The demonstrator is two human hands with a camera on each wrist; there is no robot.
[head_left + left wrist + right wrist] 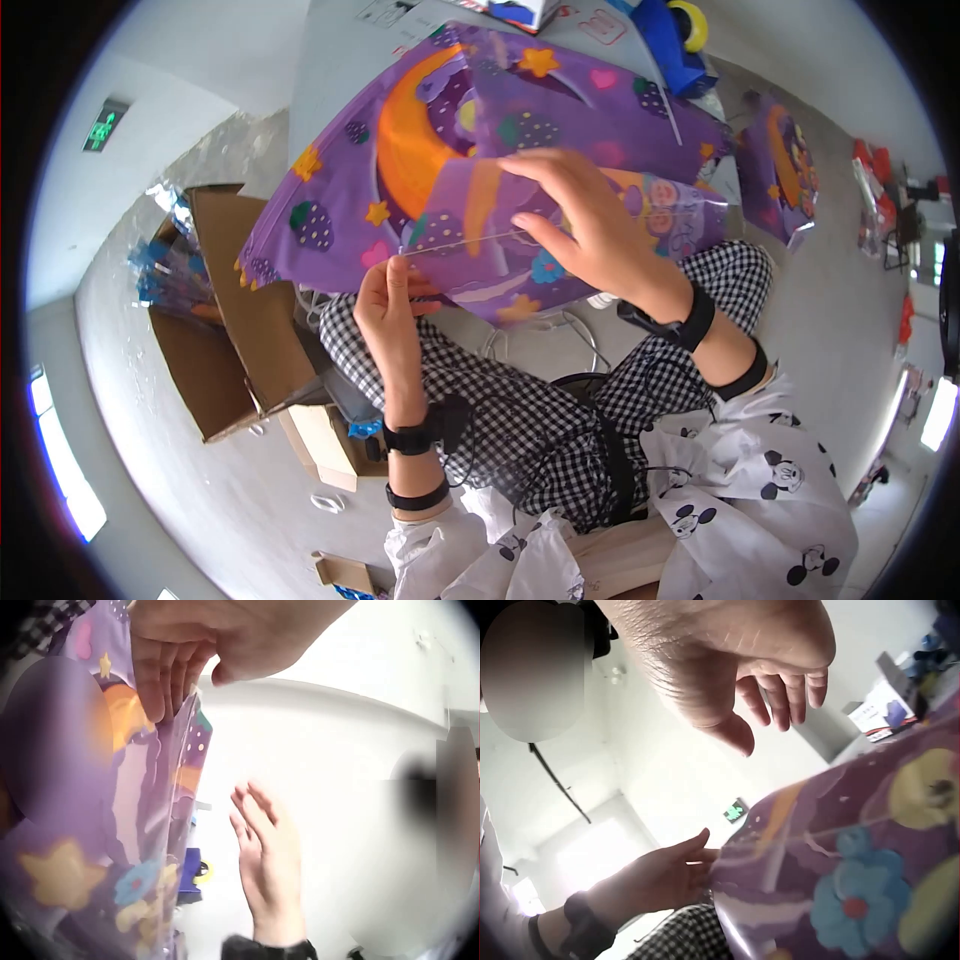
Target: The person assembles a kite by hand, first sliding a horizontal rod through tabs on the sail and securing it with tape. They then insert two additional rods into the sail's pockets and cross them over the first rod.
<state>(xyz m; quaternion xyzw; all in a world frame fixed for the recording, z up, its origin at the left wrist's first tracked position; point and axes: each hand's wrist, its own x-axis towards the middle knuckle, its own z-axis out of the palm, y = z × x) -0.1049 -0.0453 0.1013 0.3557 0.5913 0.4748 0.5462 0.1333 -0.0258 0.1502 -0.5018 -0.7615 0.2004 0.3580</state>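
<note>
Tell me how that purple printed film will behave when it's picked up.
The purple printed film will probably flop, since it bends and creases beside the left hand. It looks light for its size, being thin enough to see through in places. It may be slippery too: its surface is smooth and glossy.

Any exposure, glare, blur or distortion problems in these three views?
Head view: strong fisheye bending, black corners, right hand slightly soft. Left wrist view: background nearly pure white, grey patch at right blurred. Right wrist view: window glow washed out, glare streak on the purple plastic.
</note>
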